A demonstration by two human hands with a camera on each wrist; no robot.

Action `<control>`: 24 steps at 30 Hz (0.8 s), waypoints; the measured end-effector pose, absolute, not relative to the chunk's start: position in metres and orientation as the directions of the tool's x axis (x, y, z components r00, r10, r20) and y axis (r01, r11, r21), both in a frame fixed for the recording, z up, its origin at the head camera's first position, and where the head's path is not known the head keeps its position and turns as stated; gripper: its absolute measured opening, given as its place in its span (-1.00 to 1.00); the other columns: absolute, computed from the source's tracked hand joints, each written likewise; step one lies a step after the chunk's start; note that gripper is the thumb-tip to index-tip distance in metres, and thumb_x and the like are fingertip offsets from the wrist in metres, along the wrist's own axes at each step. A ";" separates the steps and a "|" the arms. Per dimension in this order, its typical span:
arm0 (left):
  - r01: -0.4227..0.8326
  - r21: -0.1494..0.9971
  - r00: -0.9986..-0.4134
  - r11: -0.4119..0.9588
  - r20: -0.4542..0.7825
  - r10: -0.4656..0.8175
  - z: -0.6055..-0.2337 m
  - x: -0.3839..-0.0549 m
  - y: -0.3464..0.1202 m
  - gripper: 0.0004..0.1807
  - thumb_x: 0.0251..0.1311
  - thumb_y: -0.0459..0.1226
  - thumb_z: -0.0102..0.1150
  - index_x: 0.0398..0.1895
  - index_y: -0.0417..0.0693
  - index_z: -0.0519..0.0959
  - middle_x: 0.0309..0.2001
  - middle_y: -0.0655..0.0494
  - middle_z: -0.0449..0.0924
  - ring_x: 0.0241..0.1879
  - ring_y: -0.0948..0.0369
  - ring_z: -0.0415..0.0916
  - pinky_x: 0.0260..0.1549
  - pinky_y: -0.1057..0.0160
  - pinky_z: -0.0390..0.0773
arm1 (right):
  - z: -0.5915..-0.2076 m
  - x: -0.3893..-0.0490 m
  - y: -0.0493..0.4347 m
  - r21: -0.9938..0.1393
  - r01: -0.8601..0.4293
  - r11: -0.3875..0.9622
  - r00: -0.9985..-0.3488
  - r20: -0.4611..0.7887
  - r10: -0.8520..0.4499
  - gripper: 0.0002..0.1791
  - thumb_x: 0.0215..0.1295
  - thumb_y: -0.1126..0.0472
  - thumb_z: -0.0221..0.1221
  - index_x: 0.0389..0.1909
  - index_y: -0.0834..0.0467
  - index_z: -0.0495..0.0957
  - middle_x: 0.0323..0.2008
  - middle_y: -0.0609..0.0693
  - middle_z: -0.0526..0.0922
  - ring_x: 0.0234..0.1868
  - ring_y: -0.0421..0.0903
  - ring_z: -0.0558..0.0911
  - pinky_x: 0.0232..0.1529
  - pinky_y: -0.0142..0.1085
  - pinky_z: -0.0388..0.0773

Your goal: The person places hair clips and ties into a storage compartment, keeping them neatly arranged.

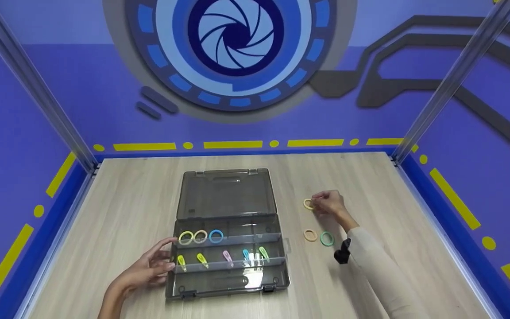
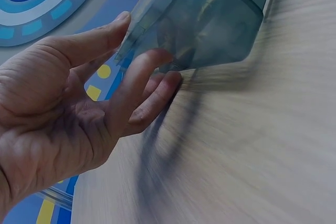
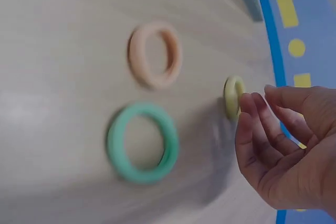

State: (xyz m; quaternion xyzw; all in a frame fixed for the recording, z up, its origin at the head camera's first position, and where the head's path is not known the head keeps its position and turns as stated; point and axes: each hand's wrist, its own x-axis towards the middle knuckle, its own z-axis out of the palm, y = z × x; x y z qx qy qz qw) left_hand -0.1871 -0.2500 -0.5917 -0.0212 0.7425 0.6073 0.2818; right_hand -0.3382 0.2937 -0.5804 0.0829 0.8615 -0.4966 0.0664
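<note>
A smoky clear storage case (image 1: 228,281) lies on the table with its lid (image 1: 228,195) folded back. My left hand (image 1: 148,266) rests its fingertips against the case's left side, fingers loosely bent. In the back compartment sit a yellow hair tie (image 1: 180,238), a beige hair tie (image 1: 195,238) and a blue hair tie (image 1: 210,237). Several snap hair clips (image 1: 227,257) stand in the middle row; the front compartment holds none. My right hand (image 3: 289,150) reaches to a pale yellow hair tie (image 3: 229,98) on the table, its fingertips right at the ring, thumb and fingers slightly apart.
A peach hair tie (image 3: 139,56) and a green hair tie (image 3: 116,145) lie on the table right of the case, nearer than the pale yellow one. Blue printed panels (image 1: 237,128) and metal posts (image 1: 450,84) bound the wooden table (image 1: 117,190).
</note>
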 end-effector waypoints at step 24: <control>-0.351 0.904 -0.839 0.244 -0.419 0.348 -0.592 -0.187 -0.252 -0.12 0.38 -0.16 0.29 0.63 0.10 0.01 0.30 -0.26 0.21 -0.12 0.20 0.43 -0.35 0.33 0.56 | -0.605 -0.332 0.300 -0.742 0.177 0.647 -0.984 -0.133 0.117 -0.77 0.41 0.22 0.25 -0.11 0.31 0.72 -0.25 0.17 0.79 -0.39 -0.16 0.68 -0.45 -0.44 0.48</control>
